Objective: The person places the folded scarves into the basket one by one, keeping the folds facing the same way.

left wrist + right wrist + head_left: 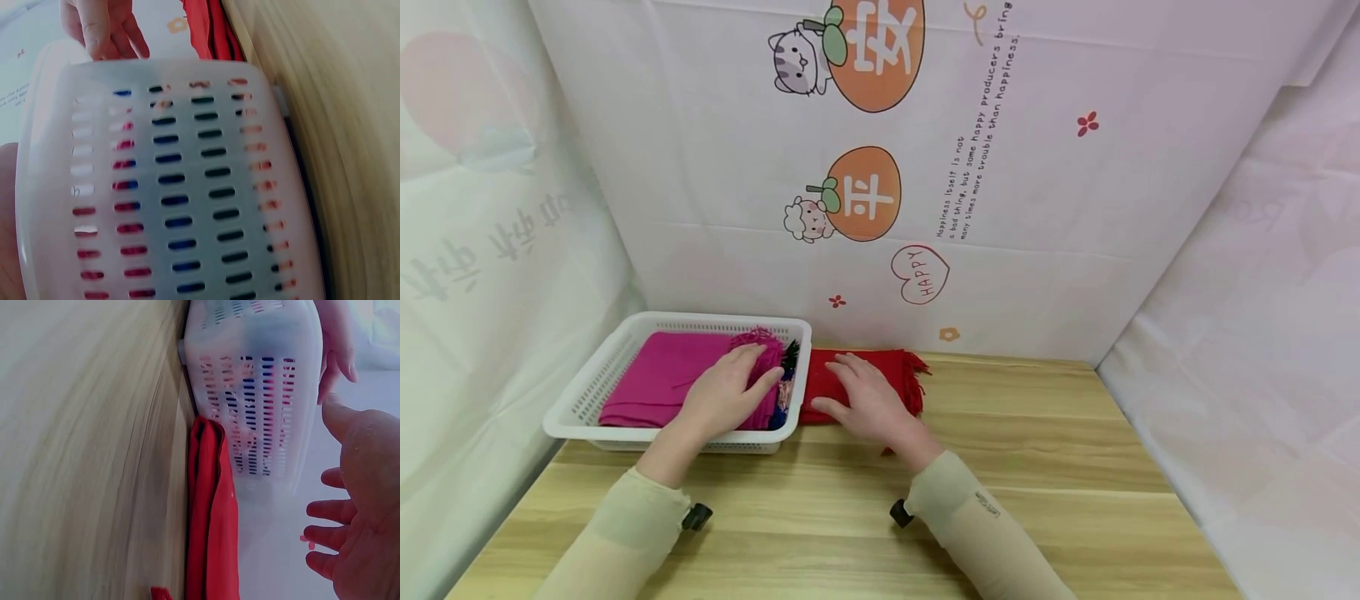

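A white plastic basket (pixel 576 423) with slotted sides holds a folded magenta scarf (pixel 666 371) with a fringed end, on top of other folded cloths whose dark, blue and pink ends show. My left hand (pixel 726 387) is over the scarf's fringed end with relaxed fingers; whether it touches cannot be told. To the basket's right lies a folded red scarf (pixel 883 367), fringe toward the right. Above it my right hand (pixel 868 400) hovers, fingers spread and holding nothing; the right wrist view shows a gap between this hand (pixel 369 506) and the red scarf (pixel 212 512).
The basket stands at the back left of a wooden table (pixel 1000 467), against a printed white cloth backdrop (pixel 1037 208). White cloth also hangs at both sides. A small red bit (pixel 887 452) lies on the table below the right wrist.
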`<state>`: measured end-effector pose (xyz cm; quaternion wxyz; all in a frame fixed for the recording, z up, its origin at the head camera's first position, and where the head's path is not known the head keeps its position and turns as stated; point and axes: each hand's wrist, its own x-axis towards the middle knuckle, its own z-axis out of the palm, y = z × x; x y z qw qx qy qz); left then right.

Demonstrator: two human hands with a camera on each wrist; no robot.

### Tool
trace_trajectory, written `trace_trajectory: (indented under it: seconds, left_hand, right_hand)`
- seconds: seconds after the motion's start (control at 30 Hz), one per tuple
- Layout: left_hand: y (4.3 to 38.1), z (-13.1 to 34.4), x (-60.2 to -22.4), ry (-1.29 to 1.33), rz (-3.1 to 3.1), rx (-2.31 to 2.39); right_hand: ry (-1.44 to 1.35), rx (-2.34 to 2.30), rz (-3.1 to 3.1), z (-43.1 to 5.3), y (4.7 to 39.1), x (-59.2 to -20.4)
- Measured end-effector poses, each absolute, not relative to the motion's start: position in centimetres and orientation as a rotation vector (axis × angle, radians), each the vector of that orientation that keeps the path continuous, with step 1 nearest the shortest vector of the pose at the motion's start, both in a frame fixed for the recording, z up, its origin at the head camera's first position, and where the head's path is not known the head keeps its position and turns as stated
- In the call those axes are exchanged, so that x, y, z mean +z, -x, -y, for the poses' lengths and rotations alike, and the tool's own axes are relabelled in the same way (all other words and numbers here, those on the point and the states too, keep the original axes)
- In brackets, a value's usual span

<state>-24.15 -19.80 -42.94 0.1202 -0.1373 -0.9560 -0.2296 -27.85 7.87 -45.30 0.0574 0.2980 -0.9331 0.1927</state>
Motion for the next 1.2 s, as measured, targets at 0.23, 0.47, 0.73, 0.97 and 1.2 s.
trace_trajectory:
  seconds: [0.23,0.47,0.73,0.97,1.2]
  left_hand:
    - [24.4,18.5,-43.1,0.411,2.782,-0.679]
    - [24.6,17.2,-43.1,0.434,2.767,-0.693]
    - [24.7,15.8,-42.8,0.470,2.759,-0.721]
    - [25.0,14.5,-42.7,0.512,2.752,-0.717]
    - [25.3,13.0,-42.4,0.522,2.772,-0.713]
  right_hand:
    - [-0.839,0.606,2.850,-9.1,27.9,-45.6]
    - [-0.764,0.600,2.881,-10.2,28.0,-46.0]
    - [-0.728,0.636,2.854,-11.4,28.3,-46.2]
    - [-0.677,0.664,2.870,-12.3,28.5,-46.4]
    - [-0.605,0.700,2.892,-13.3,29.0,-46.7]
